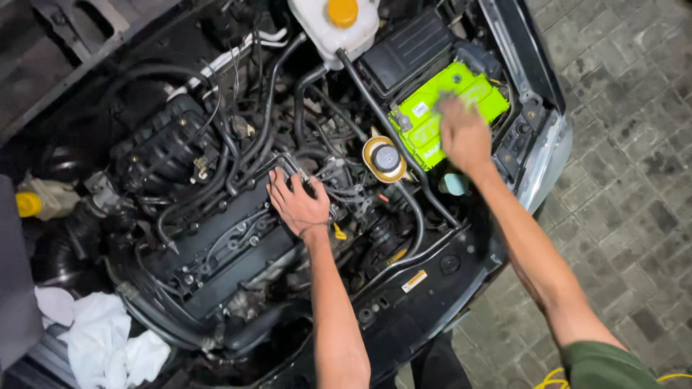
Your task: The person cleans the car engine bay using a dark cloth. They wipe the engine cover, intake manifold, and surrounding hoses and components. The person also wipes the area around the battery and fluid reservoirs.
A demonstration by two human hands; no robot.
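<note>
At the far left of the open engine bay a yellow cap [28,204] is seen on a pale reservoir, and below it a white rag [101,346] lies bunched on the front edge of the car. Further right the black intake manifold [164,148] sits above the dark engine cover [231,248], across which thin leads are run. The left hand [297,202] is laid flat on the right end of that cover, palm down, its fingers spread and open, with nothing gripped. Just beside it to the right, a round cap with a tan rim and grey centre [385,158] is seen among black hoses, and higher up a white coolant tank [335,25] with an orange-yellow cap is fixed. Next comes the bright green battery [425,119], set in the right corner of the bay under a black box (its near end is partly covered by the hand). The right hand [463,133] is pressed on top of the battery; it is blurred, so whether its fingers are curled around anything cannot be told. At the far right, grey paving stones [627,144] are seen beyond the fender.
</note>
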